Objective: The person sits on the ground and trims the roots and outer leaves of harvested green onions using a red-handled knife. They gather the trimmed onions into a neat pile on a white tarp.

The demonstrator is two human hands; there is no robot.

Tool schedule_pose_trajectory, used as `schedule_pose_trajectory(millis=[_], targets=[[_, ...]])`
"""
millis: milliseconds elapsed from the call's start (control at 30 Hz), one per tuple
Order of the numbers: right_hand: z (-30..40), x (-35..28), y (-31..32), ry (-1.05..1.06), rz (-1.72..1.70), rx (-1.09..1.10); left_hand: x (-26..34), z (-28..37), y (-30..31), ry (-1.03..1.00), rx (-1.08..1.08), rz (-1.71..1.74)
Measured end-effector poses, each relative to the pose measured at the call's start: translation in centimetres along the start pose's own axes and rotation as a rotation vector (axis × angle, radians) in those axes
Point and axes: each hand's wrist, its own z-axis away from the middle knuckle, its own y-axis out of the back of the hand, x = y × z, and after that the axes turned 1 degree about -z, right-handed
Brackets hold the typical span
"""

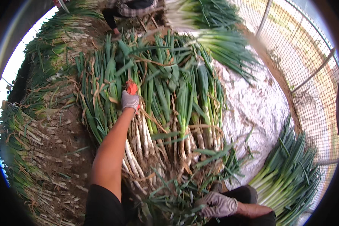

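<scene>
Before me lies a broad heap of large green onions (158, 93), with dark green leaves, white soil-stained stalks and dry brown leaves among them. My left hand (130, 97), in a striped glove with red coating, reaches onto the left middle of the heap. It touches the stalks where green turns to white; whether its fingers close around any is hidden. My right hand (218, 204), in a grey-and-white striped glove, is near my bent knee (250, 193), with fingers curled. Loose cut leaves (175, 200) lie beside that hand, and what it may hold cannot be made out.
On the right, cleaned green onions (285, 169) lie near a silvery sheet (251, 113); another bundle (223, 45) rests at its far end. Rows of unpeeled onions (36, 158) cover soil on the left. A co-worker (135, 8) crouches beyond the heap. Mesh netting (308, 56) borders the right.
</scene>
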Motion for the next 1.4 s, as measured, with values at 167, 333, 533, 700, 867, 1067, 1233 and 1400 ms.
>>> schedule_pose_trajectory(millis=[167, 333, 533, 700, 867, 1067, 1233, 1400], targets=[[0.5, -1.3, 0.1, -0.045, 0.097, -0.073, -5.7, 7.9, 1.9, 0.185, -0.275, 0.449], [-0.6, -1.2, -0.4, 0.126, 0.837, -0.031, -12.2, 17.9, 8.9, 0.170, -0.344, 0.509], [-11.8, 2.7, 5.7, -0.094, 1.341, 0.072, -10.4, 26.8, 17.9, 0.322, -0.502, 0.556], [-24.9, 11.6, 10.5, -0.061, 1.419, 0.461, -9.5, 34.5, 24.0, 0.409, -0.491, 0.615], [-26.3, 12.7, 9.3, -0.224, 1.139, 0.565, -12.8, 39.9, 26.0, 0.470, -0.509, 0.647], [-24.4, 9.3, 11.3, -0.315, 1.455, 0.424, -15.9, 40.3, 23.9, 0.387, -0.529, 0.672], [-15.8, 10.8, 19.2, -0.209, 1.251, 0.789, -14.4, 40.5, 24.6, 0.484, -0.573, 0.743], [-14.8, 16.2, 20.8, -0.218, 0.949, 0.987, -14.2, 39.8, 25.1, 0.466, -0.540, 0.699]])
